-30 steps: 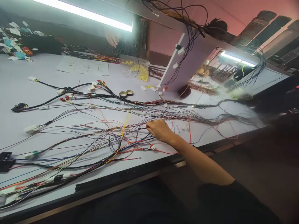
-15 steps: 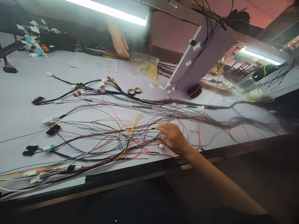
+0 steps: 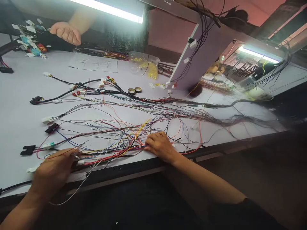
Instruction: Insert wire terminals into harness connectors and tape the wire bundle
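Note:
My left hand [image 3: 54, 166] is closed near the front left, its fingertips pinched on several thin wires whose bare terminal ends [image 3: 83, 143] stick out past the fingers. A loose white wire [image 3: 92, 169] loops over the table's front edge beside it. My right hand [image 3: 159, 147] is curled over a bundle of red, black and blue wires [image 3: 129, 150] close to the edge; its palm side is hidden. Yellow wires [image 3: 142, 127] rise from the tangle between the hands. By the left hand lie a green-and-white connector [image 3: 49, 146] and a black connector [image 3: 28, 150].
A taped harness branch [image 3: 96, 92] runs across the table behind the loose wires. Two tape rolls [image 3: 134, 90], a bag of yellow parts [image 3: 146, 65] and a printed sheet [image 3: 93, 63] lie farther back. Another person's hand [image 3: 66, 33] is beyond the table, beneath the lamp [image 3: 112, 11].
My left hand has come into view and holds wire ends. My right hand has moved left along the wires and closed on the bundle. The other person's hand has shifted left.

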{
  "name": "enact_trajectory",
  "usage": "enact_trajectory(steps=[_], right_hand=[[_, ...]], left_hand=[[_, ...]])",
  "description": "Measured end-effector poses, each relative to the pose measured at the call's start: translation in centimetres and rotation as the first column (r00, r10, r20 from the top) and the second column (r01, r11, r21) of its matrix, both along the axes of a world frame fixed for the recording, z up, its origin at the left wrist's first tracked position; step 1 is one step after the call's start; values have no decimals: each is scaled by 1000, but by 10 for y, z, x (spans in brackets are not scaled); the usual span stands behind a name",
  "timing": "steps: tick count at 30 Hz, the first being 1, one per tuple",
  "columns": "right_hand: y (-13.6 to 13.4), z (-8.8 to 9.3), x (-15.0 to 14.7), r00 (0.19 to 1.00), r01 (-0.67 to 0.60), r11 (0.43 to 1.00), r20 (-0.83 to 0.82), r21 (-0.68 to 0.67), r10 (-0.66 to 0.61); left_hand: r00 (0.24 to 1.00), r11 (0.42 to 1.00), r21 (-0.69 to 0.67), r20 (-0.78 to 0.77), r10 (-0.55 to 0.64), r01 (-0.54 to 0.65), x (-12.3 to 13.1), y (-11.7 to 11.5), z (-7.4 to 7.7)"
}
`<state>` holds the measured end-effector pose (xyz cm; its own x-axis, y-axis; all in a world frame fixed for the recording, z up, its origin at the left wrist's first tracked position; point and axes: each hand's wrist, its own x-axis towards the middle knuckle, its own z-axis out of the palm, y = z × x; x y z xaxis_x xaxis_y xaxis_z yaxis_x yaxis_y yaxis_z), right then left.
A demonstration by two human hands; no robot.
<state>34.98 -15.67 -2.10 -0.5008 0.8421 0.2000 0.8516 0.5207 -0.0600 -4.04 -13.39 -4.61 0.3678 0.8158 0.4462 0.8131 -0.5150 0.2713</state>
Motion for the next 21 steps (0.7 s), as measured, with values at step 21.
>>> enact_trajectory(steps=[21], right_hand=[[24,10,-64,957,-241,963,-134,122,256]], left_hand=[[993,984,-137,11,117,-114,2,-3,16]])
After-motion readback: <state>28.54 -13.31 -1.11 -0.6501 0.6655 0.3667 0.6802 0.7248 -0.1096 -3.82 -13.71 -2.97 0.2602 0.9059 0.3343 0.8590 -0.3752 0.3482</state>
